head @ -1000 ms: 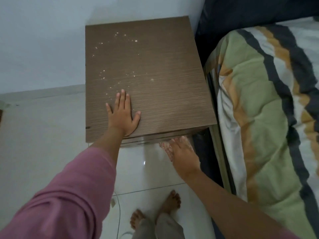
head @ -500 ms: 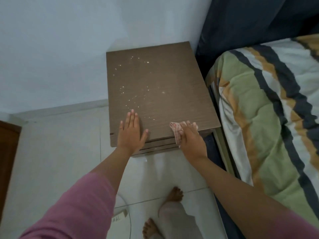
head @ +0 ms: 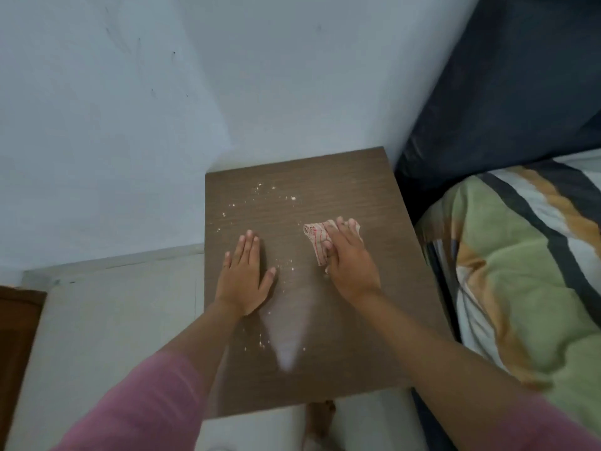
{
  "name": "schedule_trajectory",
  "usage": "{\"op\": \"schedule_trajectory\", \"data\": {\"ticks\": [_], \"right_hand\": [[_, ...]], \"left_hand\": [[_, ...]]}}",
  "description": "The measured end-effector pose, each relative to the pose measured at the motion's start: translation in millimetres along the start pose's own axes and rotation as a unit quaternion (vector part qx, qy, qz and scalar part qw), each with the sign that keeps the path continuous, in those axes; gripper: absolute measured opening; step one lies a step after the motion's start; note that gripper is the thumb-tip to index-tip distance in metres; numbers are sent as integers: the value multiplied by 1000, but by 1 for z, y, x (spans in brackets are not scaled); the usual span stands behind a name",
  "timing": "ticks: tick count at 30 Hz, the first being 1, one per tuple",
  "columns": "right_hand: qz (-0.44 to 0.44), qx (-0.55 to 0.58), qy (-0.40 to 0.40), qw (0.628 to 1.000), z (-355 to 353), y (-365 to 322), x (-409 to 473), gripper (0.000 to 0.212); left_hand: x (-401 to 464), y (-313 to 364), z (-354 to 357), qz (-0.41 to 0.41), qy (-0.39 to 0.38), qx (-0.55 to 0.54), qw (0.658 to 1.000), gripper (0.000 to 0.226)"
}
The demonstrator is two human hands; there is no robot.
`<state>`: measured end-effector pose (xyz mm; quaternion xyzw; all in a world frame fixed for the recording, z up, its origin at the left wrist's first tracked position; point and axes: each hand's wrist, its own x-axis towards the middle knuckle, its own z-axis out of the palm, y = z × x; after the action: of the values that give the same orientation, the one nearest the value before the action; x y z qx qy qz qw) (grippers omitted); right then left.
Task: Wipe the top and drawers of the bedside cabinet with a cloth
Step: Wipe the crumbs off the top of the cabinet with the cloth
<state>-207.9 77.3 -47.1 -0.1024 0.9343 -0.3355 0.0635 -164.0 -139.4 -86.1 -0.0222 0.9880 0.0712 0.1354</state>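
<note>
The brown wood-grain top of the bedside cabinet fills the middle of the view, with pale crumbs scattered over its left and far part. My left hand lies flat on the top, fingers straight and together. My right hand presses a small white cloth with red stripes onto the top, fingers laid over it. The cloth sticks out to the left of my fingers. The drawers are hidden below the top.
A white wall stands behind and left of the cabinet. A bed with a striped green, orange and white cover and a dark headboard sits tight against the right side. White floor tiles lie to the left; my foot shows under the front edge.
My right hand has moved the cloth from the cabinet's front edge up onto the top, toward the middle right. My left hand stays flat. My head has moved closer, over the cabinet.
</note>
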Motion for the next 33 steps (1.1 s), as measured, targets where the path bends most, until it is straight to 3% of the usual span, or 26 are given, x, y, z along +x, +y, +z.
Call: {"op": "schedule_trajectory", "data": {"ticks": [4, 10, 15, 19, 25, 29, 33], "right_hand": [[-9, -3, -8, 1000, 13, -4, 67, 44], [-22, -7, -4, 1000, 44, -16, 146, 43], [-15, -20, 22, 999, 74, -20, 194, 40], [2, -38, 13, 999, 96, -19, 203, 40], [-51, -132, 23, 990, 95, -17, 198, 46], [-85, -188, -54, 977, 88, -4, 203, 52], [-69, -211, -83, 972, 90, 3, 205, 53]], "left_hand": [[50, -16, -6, 27, -5, 4, 1000, 80], [95, -33, 7, -35, 2, -11, 999, 86], [96, -36, 14, -35, 32, -12, 999, 86], [96, -36, 12, -28, 36, -12, 999, 87], [96, -37, 11, -22, 31, -15, 999, 87], [97, -36, 11, -29, 28, -17, 999, 87], [97, -36, 10, -25, 27, -16, 999, 88]]}}
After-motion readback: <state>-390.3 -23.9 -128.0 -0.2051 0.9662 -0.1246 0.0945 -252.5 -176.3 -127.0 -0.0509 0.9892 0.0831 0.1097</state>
